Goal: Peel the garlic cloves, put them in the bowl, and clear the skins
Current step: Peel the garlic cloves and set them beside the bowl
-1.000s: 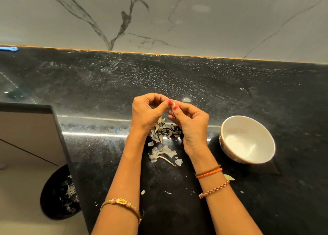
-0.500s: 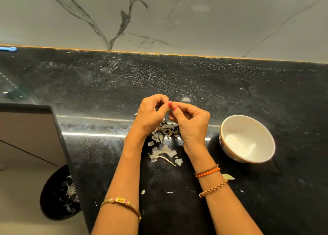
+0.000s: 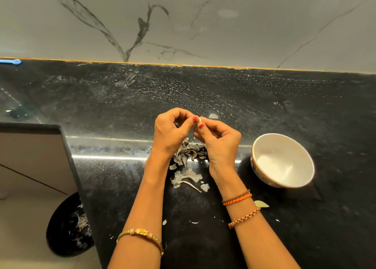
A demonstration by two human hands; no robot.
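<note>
Both hands meet above the black counter point(image 3: 264, 110) around one small pale garlic clove point(image 3: 199, 120). My left hand point(image 3: 173, 132) pinches it with thumb and curled fingers, and my right hand point(image 3: 219, 140) pinches it from the other side. Most of the clove is hidden by fingertips. Below the hands lies a heap of dry garlic skins point(image 3: 187, 163) with a thin stem. A white bowl point(image 3: 262, 146) stands to the right of my right hand; I cannot make out any cloves in it.
A black bin point(image 3: 65, 234) with skins in it stands on the floor below the counter's left end. A green leaf point(image 3: 261, 204) and small skin flakes lie near my right forearm. A marble wall rises behind the counter. A blue item point(image 3: 10, 61) lies far left.
The two hands stayed together over the skin pile, shifting slightly. The fingertips worked at the clove, whose pale tip now shows between the thumbs.
</note>
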